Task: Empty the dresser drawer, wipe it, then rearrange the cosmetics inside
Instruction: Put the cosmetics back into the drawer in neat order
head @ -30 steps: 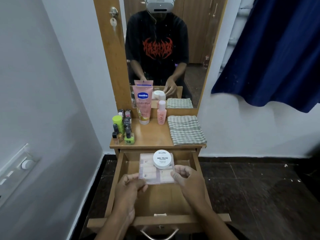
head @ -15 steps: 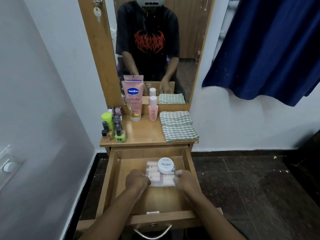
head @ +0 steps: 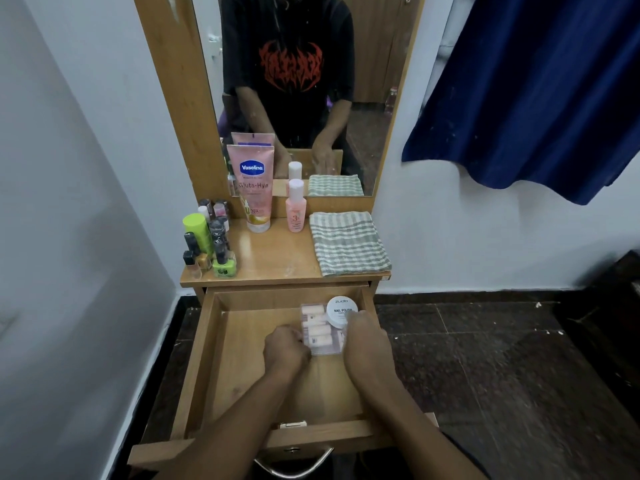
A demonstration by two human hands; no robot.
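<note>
The clear box [head: 318, 332] of pink items sits in the far right part of the open drawer [head: 207, 358], with a white jar [head: 341, 311] resting on its far right corner. The left hand [head: 285, 348] grips the box's left edge with curled fingers. The right hand [head: 367, 344] clasps its right edge, fingertips just beside the jar. On the dresser top [head: 277, 258] beyond, nail polish bottles [head: 209, 244] cluster at the left. A pink tube [head: 252, 185] and a small pink bottle [head: 295, 207] stand at the far edge against the mirror [head: 294, 81]. A folded checked cloth [head: 348, 242] lies at the right. A blue curtain [head: 536, 81] hangs on the right wall.
</note>
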